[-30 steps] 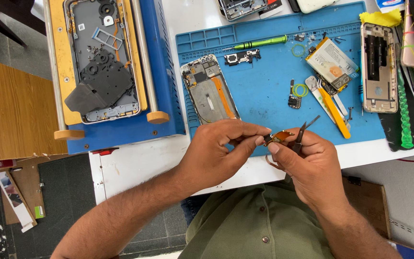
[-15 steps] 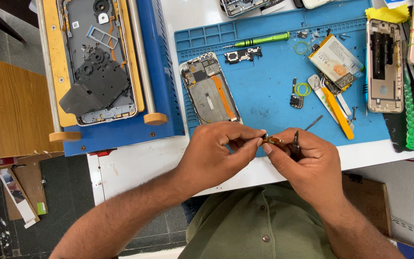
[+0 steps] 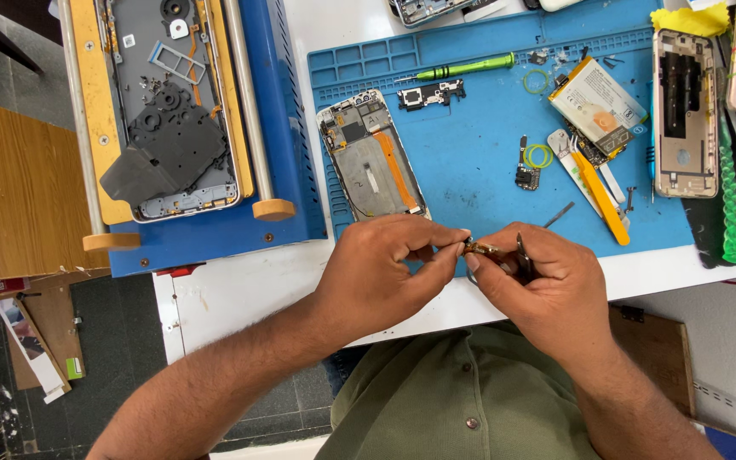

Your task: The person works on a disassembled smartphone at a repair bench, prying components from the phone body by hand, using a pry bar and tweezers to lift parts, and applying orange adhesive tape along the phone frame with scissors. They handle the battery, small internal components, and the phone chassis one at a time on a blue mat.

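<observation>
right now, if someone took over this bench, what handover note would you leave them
Left hand: fingertips pinch one end of a small brass-coloured part, held above the table edge.
Right hand: pinches the other end of the part and also holds dark tweezers.
Opened phone lies on the blue mat, just beyond the hands. Green screwdriver lies at the mat's top, yellow pry tool to the right, a second phone frame on the far right.
Done: phone is open, parts laid out.
Left: the small part is not yet in any phone.
</observation>
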